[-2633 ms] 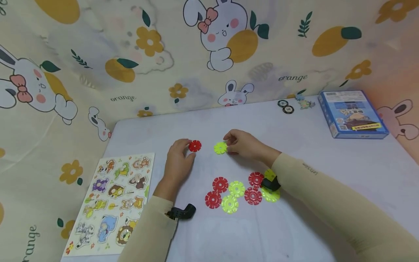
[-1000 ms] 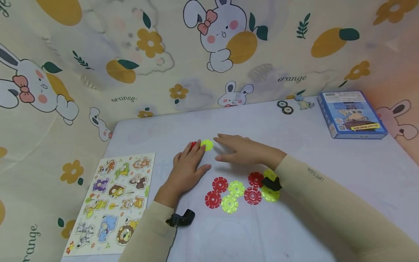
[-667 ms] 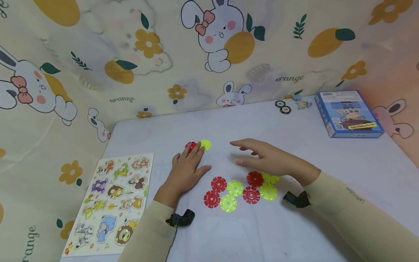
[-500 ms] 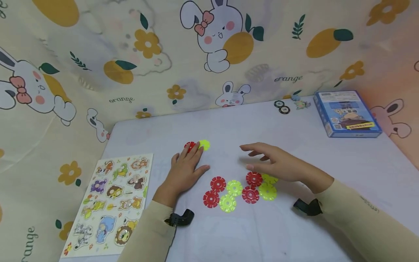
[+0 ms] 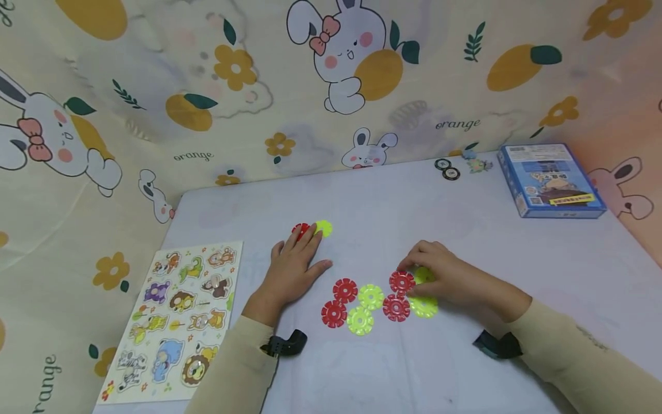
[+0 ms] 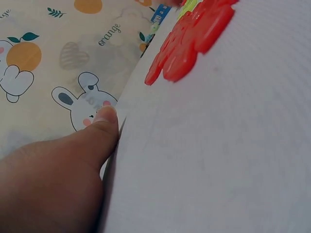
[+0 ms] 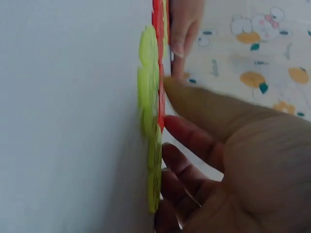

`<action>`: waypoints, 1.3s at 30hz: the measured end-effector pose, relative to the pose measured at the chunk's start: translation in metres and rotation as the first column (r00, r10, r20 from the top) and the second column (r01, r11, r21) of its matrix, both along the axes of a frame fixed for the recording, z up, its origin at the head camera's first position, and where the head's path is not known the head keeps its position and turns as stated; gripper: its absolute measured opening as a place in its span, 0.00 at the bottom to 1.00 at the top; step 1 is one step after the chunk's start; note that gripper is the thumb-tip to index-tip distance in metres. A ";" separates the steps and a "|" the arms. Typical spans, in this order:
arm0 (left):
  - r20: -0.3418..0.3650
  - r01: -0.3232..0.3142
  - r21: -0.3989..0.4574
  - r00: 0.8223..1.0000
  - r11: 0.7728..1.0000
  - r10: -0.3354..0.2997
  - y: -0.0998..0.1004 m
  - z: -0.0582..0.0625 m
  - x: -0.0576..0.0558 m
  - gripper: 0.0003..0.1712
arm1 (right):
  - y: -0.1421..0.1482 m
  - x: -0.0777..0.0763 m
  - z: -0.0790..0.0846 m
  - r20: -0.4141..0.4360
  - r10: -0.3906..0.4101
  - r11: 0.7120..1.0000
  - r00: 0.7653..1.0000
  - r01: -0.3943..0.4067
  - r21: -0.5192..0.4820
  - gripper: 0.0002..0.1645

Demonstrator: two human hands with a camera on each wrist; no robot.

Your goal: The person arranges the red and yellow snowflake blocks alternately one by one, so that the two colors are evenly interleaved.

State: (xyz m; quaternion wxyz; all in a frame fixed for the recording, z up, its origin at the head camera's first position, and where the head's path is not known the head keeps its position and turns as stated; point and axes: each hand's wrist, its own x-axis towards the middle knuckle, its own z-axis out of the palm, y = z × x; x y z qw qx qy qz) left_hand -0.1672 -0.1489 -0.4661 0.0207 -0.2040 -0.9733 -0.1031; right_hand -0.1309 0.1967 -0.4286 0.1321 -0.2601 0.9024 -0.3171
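My left hand (image 5: 291, 273) lies flat with fingers spread, its fingertips on a red notched plastic disc (image 5: 298, 231) and touching a yellow-green one (image 5: 324, 228) beside it. In the left wrist view, the thumb (image 6: 92, 141) is extended. To the right, my right hand (image 5: 439, 273) curls its index finger and thumb around opposite edges of another red notched disc (image 5: 401, 282), pinching it where it lies flat. That hand partly covers two yellow-green discs (image 5: 425, 307) there. Another red disc (image 5: 396, 308) sits just below the pinched one.
Two red (image 5: 333, 314) and two yellow-green discs (image 5: 360, 321) lie grouped between the hands. An animal picture board (image 5: 178, 310) lies at left. At the back right are a blue box (image 5: 553, 181), two black rings (image 5: 451, 173) and a small figure (image 5: 479, 165).
A yellow-green disc was set beside the far red one and released by my right hand. That hand then moved right and down to another red disc; my left hand flattened onto the far pair.
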 end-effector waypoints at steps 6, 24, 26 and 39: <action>0.007 0.003 0.014 1.000 1.000 -0.003 -0.001 0.000 0.000 0.45 | -0.012 -0.004 0.006 0.046 -0.015 1.000 0.999 0.015 0.000 0.24; 0.022 -0.008 0.008 1.000 1.000 0.008 -0.001 0.002 0.000 0.45 | -0.062 -0.068 0.019 0.289 -0.251 0.943 0.924 0.301 -0.142 0.20; 0.024 -0.010 0.006 1.000 1.000 0.009 -0.001 0.002 0.000 0.45 | -0.065 -0.068 0.020 0.262 -0.238 0.954 0.935 0.276 -0.119 0.23; 0.021 -0.019 -0.009 1.000 1.000 0.020 -0.001 0.002 0.001 0.45 | -0.075 -0.058 0.017 -0.122 0.163 0.892 0.979 -0.093 0.442 0.40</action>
